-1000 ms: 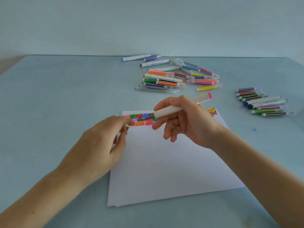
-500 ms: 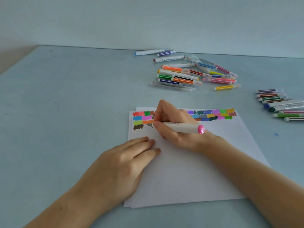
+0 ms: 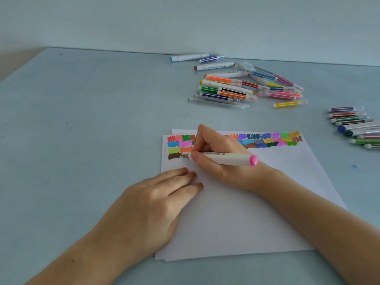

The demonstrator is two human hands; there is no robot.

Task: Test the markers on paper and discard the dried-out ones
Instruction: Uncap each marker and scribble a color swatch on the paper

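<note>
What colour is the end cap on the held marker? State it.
Pink, on the marker in the right hand; clearest in the head view.

Marker (image 3: 222,157) tip now down on paper (image 3: 236,202).
I see my left hand (image 3: 156,202) flattened, pressing the sheet.

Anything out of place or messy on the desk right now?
One small blue ink smudge marks the table right of the paper. The paper sheets sit slightly fanned. Otherwise nothing stands out.
</note>
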